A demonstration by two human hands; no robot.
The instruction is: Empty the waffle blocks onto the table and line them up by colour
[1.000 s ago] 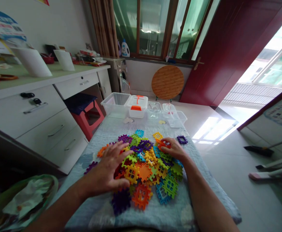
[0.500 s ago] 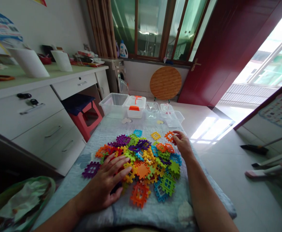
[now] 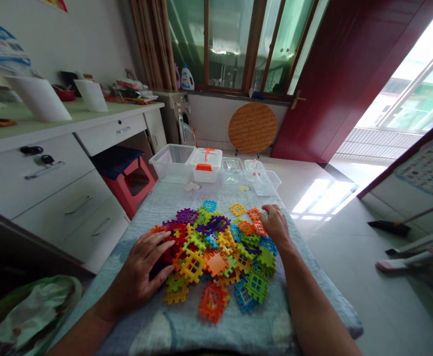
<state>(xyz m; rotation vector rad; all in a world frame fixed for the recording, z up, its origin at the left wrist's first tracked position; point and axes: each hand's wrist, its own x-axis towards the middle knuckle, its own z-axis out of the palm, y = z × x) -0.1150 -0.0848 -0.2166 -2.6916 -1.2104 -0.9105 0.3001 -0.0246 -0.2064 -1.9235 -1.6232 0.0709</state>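
A heap of colourful plastic interlocking building pieces (image 3: 216,262), square with notched edges, lies on a cloth-covered table (image 3: 253,329). My left hand (image 3: 142,264) rests at the heap's left side, fingers spread over red pieces (image 3: 175,236) and a dark purple one partly hidden beneath it. At the far right of the heap is my right hand (image 3: 276,225), its thumb and index finger slightly apart. Just left of those fingertips lies an orange piece (image 3: 253,214), close to or touching them. Beyond the heap, a yellow piece (image 3: 237,209) and a blue piece (image 3: 209,205) lie singly.
Clear plastic bins (image 3: 172,163) and a lidded box with orange latches (image 3: 206,165) stand at the table's far end, beside smaller clear containers (image 3: 233,169). A red stool (image 3: 129,185) and white drawers (image 3: 79,207) are left. A waste basket (image 3: 34,311) stands lower left.
My right hand has lowered the orange piece beside other orange ones and its fingers have come away from it. My left hand has slid left, uncovering yellow pieces.
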